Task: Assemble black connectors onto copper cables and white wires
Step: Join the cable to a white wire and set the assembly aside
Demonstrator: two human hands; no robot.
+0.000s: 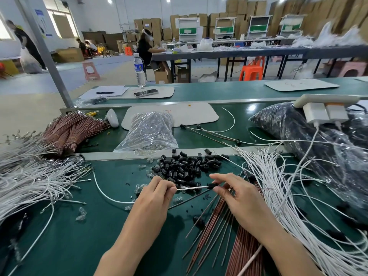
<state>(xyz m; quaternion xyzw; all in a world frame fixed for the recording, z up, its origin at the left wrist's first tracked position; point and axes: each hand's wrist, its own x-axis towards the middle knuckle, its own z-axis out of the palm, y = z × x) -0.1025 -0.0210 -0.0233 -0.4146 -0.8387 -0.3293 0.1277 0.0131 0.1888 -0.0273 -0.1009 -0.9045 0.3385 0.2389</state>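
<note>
Surface of green matting (79, 246) carries everything in front of the person. Loose white wires (288, 186) sprawl in a broad heap along its right side, and a second heap lies at the left edge. A large black bag (298, 126) wrapped in clear film sits behind the right heap. Copper cables (229, 236) lie fanned out on the surface under and just below the right wrist, and tied bundles of the same cable rest at the far left beyond the metal rail. A clear bag (151, 132) of small parts slumps at the middle, just behind that rail. A pile of black connectors (185, 166) is spread on the surface just beyond both hands, with small clear pieces scattered around its left side.

The left hand (153, 198) and right hand (239, 196) are raised close together above the surface, near the front edge of the pile. The left hand has its fingers curled and pinches one white wire (191, 188) near its end. That wire runs level across the short gap to the right hand. The right hand pinches a single black connector (211, 185) between thumb and forefinger, its other fingers loosely bent. The connector sits at the wire's right end, touching it; whether the wire is seated inside cannot be told.
</note>
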